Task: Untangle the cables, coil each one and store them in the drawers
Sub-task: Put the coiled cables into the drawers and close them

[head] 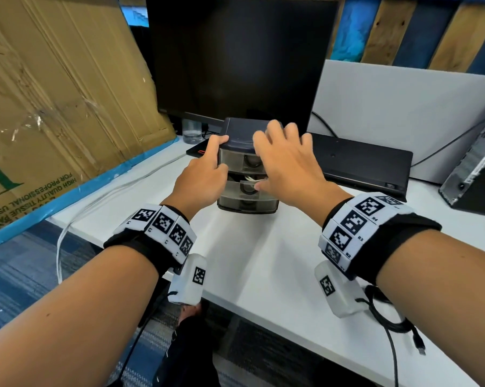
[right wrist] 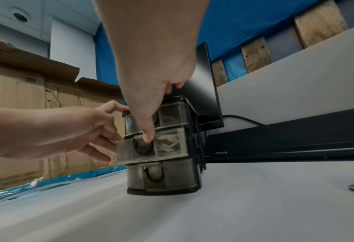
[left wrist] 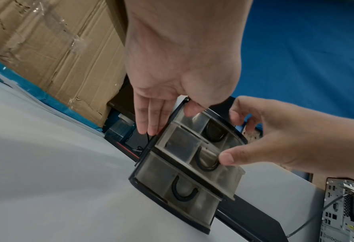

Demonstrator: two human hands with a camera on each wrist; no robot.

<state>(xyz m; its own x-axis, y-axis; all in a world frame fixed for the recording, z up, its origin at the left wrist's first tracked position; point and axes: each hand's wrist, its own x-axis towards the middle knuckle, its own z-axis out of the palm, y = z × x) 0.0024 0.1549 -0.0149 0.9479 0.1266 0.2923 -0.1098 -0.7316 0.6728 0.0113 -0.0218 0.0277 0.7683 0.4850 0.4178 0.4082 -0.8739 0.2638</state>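
Nearest me, a black cable (head: 392, 319) lies coiled on the desk (head: 263, 261) by my right wrist. Farther on, my left hand (head: 205, 174) grips the drawer unit (head: 241, 132) at its top left corner. My right hand (head: 288, 160) spreads loosely over it, thumb pressing the middle drawer (right wrist: 167, 145), which sticks out slightly with white cable (right wrist: 167, 144) inside.

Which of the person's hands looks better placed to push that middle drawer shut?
The right hand, probably. Its thumb already rests on the front of the half-open middle smoky plastic drawer, which holds a white cable. The left hand grips the small black drawer unit's top corner, steadying it.
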